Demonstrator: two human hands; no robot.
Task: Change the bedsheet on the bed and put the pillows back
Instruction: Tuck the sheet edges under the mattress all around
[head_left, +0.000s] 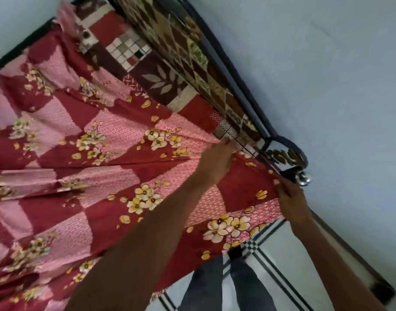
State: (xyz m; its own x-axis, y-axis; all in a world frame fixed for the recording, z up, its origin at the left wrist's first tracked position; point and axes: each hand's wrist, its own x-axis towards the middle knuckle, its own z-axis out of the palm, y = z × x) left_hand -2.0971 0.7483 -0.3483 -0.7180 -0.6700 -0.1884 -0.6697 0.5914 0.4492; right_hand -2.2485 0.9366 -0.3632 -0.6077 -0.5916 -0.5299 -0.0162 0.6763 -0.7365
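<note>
Two hands, left hand (217,162) and right hand (290,198), grip one bedsheet (98,167).

Pale blue-grey wall (327,75), dark metal bed frame (226,63) with chrome knob (303,177), white floor (289,254) with black stripes.

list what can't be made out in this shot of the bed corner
Head view only:
- Pillows: none in frame.
- Left hand fingertips: buried in bunched floral bedsheet.
- Mattress corner: covered by sheet and right hand.
- Bedsheet's far side: cut off by left edge.
- Feet: hidden under the sheet's hanging edge.
</note>
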